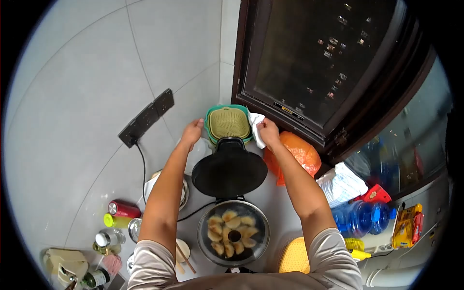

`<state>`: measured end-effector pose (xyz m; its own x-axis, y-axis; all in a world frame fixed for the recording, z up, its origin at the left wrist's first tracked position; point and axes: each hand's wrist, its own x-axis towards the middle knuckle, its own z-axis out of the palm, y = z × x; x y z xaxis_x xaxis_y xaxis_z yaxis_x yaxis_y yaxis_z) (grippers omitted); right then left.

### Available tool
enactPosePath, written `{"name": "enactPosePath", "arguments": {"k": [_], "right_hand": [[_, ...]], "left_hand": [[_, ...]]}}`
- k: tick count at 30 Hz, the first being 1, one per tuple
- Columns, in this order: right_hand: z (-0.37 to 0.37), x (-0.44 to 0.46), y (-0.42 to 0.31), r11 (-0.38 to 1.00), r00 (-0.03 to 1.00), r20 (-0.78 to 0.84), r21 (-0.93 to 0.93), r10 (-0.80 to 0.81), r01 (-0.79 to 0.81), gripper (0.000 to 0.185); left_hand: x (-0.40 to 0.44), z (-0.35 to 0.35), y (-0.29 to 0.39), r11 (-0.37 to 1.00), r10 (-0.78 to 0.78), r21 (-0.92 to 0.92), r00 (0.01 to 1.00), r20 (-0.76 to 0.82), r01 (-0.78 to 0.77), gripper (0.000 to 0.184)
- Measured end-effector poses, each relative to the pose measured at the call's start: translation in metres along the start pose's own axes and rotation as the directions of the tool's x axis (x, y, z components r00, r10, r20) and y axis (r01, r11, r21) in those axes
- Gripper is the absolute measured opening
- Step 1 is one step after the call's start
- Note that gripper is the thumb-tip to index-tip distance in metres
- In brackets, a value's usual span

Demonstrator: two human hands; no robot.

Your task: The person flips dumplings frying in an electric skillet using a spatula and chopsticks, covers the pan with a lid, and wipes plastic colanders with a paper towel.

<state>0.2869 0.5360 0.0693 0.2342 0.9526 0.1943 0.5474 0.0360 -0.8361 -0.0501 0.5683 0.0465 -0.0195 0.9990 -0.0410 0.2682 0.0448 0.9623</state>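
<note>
My left hand [193, 133] is at the left edge of the stacked baskets, its fingers closed at the green basket's rim [207, 126]. A yellow-green basket [229, 123] sits inside the green one. On the right side of the stack, my right hand [267, 131] is closed on a white cloth or paper [256, 128]. Between my forearms stands the black lid [229, 174] of an electric pan, raised. Below it, dumplings [232, 232] lie under a glass cover [205, 246].
An orange bag [297, 154] lies beside my right forearm. Blue water bottles [357, 217] and a yellow basket [295, 256] are at the right. Chopsticks [185, 256], jars [108, 238] and a red can [124, 209] are at the left. A power strip [147, 117] is on the wall.
</note>
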Motion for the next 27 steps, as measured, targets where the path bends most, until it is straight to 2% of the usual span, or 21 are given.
{"name": "enactPosePath", "arguments": {"k": [2,3,5,7,9,10,12,15,16,18,19,21,23,27], "right_hand": [[0.017,0.022,0.011,0.948,0.974,0.178,0.261,0.139,-0.183,0.008],[0.024,0.033,0.019,0.947,0.973,0.186,0.262,0.139,-0.185,0.008],[0.035,0.054,0.035,0.826,0.912,0.359,0.438,0.201,-0.355,0.014],[0.045,0.068,0.047,0.775,0.885,0.401,0.473,0.234,-0.419,0.015],[0.053,0.078,0.06,0.711,0.83,0.454,0.462,0.324,-0.53,0.015],[0.057,0.083,0.065,0.694,0.8,0.487,0.439,0.35,-0.571,0.018],[0.065,0.086,0.074,0.681,0.793,0.503,0.448,0.344,-0.58,0.02],[0.077,0.095,0.094,0.671,0.771,0.534,0.432,0.347,-0.602,0.024],[0.082,0.097,0.101,0.661,0.761,0.554,0.435,0.339,-0.611,0.024],[0.088,0.099,0.111,0.656,0.743,0.577,0.421,0.339,-0.626,0.024],[0.09,0.099,0.114,0.656,0.744,0.574,0.421,0.342,-0.627,0.024],[0.096,0.097,0.121,0.64,0.736,0.57,0.421,0.365,-0.643,0.023],[0.101,0.096,0.124,0.63,0.746,0.549,0.439,0.377,-0.641,0.023],[0.089,0.095,0.108,0.611,0.749,0.541,0.46,0.383,-0.644,0.026]], "left_hand": [[0.029,0.008,-0.019,0.984,-0.171,-0.047,0.985,0.031,0.173,0.064],[0.04,0.011,-0.027,0.983,-0.177,-0.046,0.984,0.025,0.178,0.064],[0.062,0.02,-0.036,0.945,-0.318,-0.044,0.942,0.108,0.324,0.075],[0.056,0.026,-0.014,0.926,-0.364,-0.08,0.929,0.066,0.368,0.081],[0.068,0.033,-0.018,0.865,-0.472,-0.149,0.877,0.089,0.48,0.084],[0.074,0.034,-0.019,0.864,-0.474,-0.147,0.876,0.087,0.482,0.084],[0.102,0.041,-0.048,0.828,-0.47,-0.173,0.828,0.305,0.533,0.084],[0.125,0.053,-0.082,0.846,-0.385,-0.206,0.831,0.402,0.492,0.087],[0.131,0.055,-0.09,0.848,-0.382,-0.204,0.831,0.405,0.49,0.087],[0.126,0.058,-0.079,0.837,-0.503,-0.096,0.827,0.25,0.538,0.087],[0.12,0.061,-0.07,0.837,-0.503,-0.094,0.826,0.255,0.539,0.087],[0.104,0.063,-0.046,0.779,-0.511,-0.278,0.826,0.24,0.562,0.07],[0.107,0.058,-0.052,0.786,-0.493,-0.263,0.824,0.279,0.559,0.068],[0.109,0.053,-0.044,0.828,-0.433,-0.224,0.841,0.325,0.513,0.079]]}}
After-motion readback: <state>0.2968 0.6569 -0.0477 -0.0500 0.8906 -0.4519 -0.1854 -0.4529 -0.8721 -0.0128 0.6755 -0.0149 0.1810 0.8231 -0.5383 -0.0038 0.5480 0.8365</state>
